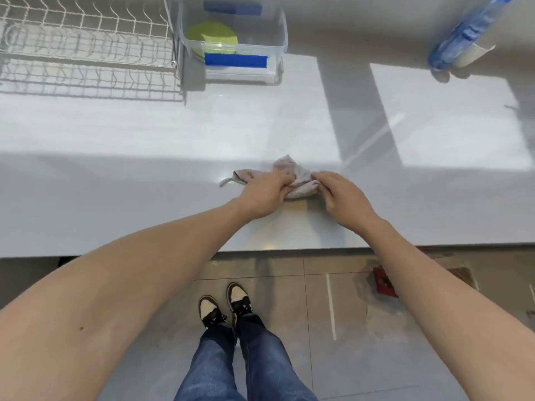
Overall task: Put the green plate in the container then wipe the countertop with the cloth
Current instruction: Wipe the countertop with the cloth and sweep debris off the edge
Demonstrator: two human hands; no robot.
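Nearest the person, the left hand [265, 193] and the right hand [343, 198] meet over a small crumpled grey-pink terry cloth [292, 176] lying on the pale glossy countertop [144, 169] close to its front edge. Both sets of fingers are curled and pinch folds of the fabric, seemingly bunching it; whether wiping has begun is hard to judge from here. Farther back, the round green plate [212, 39] rests inside the clear plastic container with blue tape strips [282, 33], beside a white wire dish rack [86, 39]. So the first step looks done, and the wipe remains.
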